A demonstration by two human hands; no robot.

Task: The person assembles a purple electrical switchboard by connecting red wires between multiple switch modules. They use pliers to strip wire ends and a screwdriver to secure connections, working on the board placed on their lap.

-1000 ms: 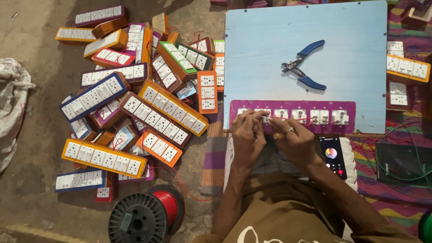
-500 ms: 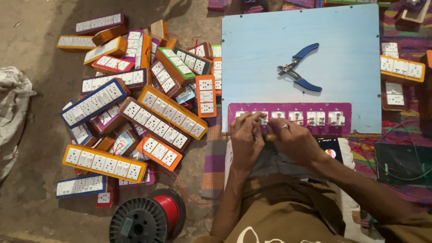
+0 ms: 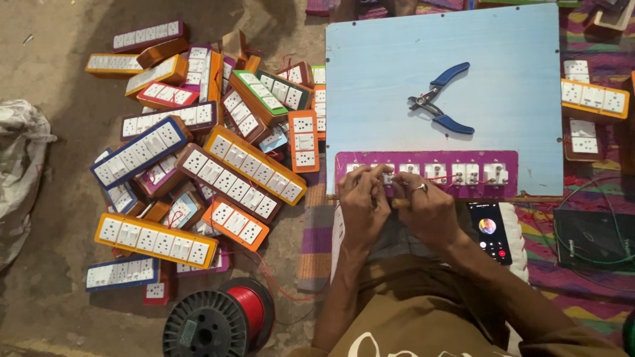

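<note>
Centrally, both hands (image 3: pixel 395 201) on purple switch panel (image 3: pixel 463 173), pliers (image 3: pixel 440 99) beyond.

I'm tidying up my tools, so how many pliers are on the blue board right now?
1. The blue-handled pliers lie open on the light blue board, above the purple switch panel that both hands work on; none other shows.
</note>
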